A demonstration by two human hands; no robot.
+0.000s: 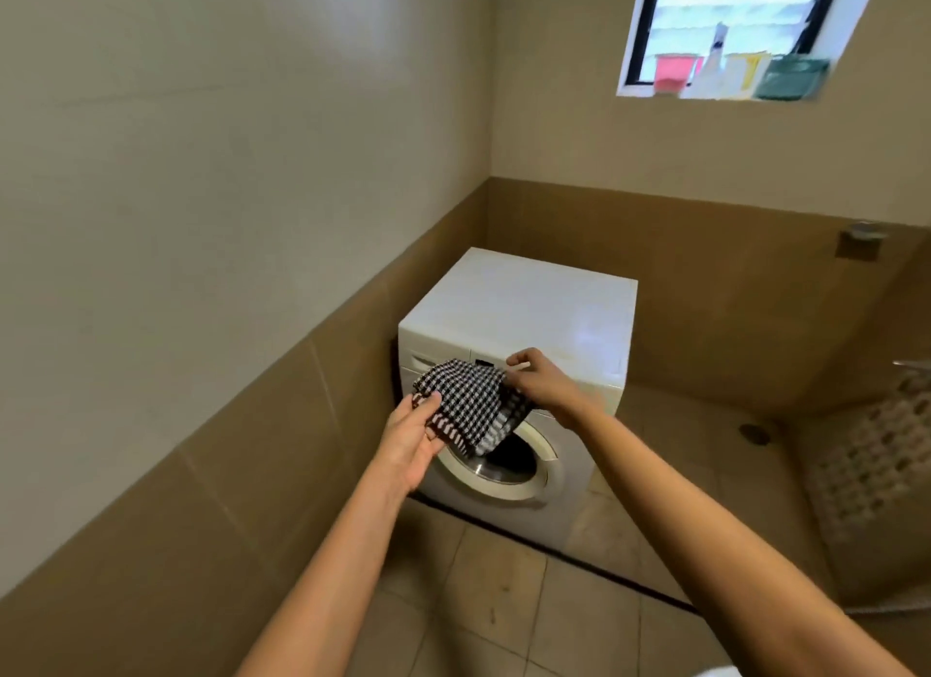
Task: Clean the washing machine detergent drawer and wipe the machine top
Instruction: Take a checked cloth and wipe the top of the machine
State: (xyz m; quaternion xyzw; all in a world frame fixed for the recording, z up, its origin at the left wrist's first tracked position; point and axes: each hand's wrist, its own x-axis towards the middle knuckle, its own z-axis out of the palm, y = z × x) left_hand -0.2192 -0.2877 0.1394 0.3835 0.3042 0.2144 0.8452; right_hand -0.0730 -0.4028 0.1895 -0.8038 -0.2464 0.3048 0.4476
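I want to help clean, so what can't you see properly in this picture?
Head view only:
- Detergent drawer: mostly hidden behind the checked cloth.
- Control panel: covered by the cloth and the right hand.
- Door opening: upper part hidden by the cloth.
- Window-sill items: blurred.

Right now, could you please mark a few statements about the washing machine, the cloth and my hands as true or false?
1. The left hand and the right hand both hold the checked cloth. True.
2. The detergent drawer is pulled out. False: it sits closed.
3. The cloth lies on the washing machine top. False: it is held up in front of the machine.
4. The machine has a round front door. True.
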